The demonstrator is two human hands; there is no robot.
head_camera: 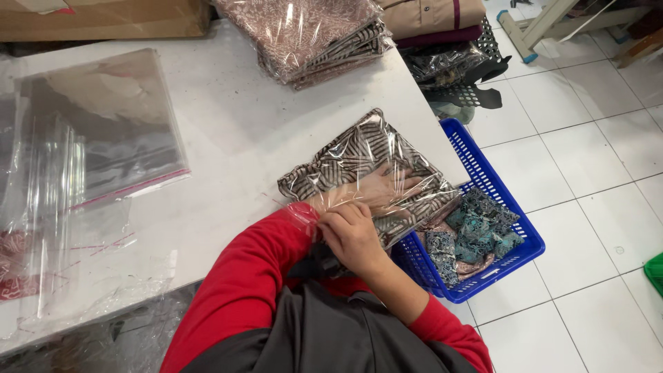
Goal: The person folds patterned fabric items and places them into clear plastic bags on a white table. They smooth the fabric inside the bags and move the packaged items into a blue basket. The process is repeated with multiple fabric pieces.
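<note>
- Here, the folded patterned cloth (359,162) lay in a clear plastic bag (397,148) at the desk (228,124) edge, just beside a blue basket (483,173) holding more fabric.
- The left hand (376,188) was pushed inside the bag, lying flat and open on the cloth, fingers spread; it gripped nothing that could be seen.
- The right hand (353,235) was curled at the bag's mouth, its grip pinched on the film's edge.
- The cloth looked soft and light, likely to slump if lifted by one corner; supporting it flat from beneath would probably suit it best. The film seemed thin, slick and crinkly, best held at the open lip.
- A stack of bagged fabrics (321,38) sat at the desk's far side, and empty clear bags (97,131) lay well apart to the left.
- The left hand was blurred by glare through the plastic, and the right fingertips were hidden, so how firm the pinch was could not be judged.
</note>
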